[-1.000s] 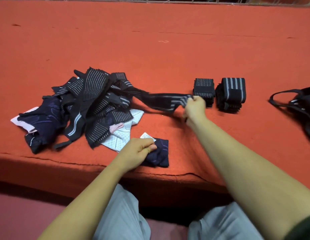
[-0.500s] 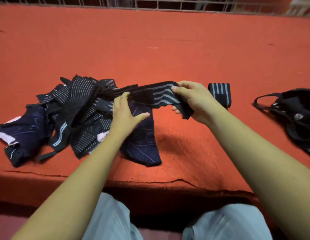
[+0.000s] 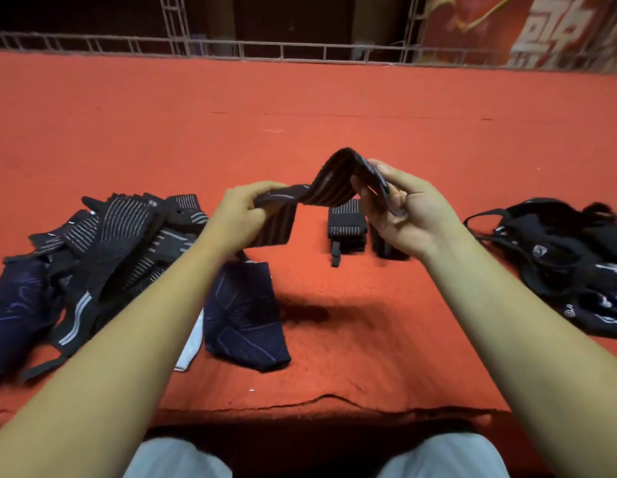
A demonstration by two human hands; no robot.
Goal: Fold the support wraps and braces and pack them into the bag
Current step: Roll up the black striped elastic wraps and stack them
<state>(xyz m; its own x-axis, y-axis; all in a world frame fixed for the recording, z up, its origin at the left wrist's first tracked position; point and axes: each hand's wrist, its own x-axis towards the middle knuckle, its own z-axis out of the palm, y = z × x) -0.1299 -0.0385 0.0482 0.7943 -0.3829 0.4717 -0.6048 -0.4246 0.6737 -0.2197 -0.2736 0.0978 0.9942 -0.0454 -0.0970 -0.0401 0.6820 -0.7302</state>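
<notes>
Higher than before, the striped wrap (image 3: pixel 329 188) arches between both hands: left hand (image 3: pixel 238 215) pinches one end, right hand (image 3: pixel 403 208) grips the other.

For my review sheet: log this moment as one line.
step: folding striped wrap | left hand: grips one end | right hand: holds other end | folded wraps: on mat | bag: far right
</notes>
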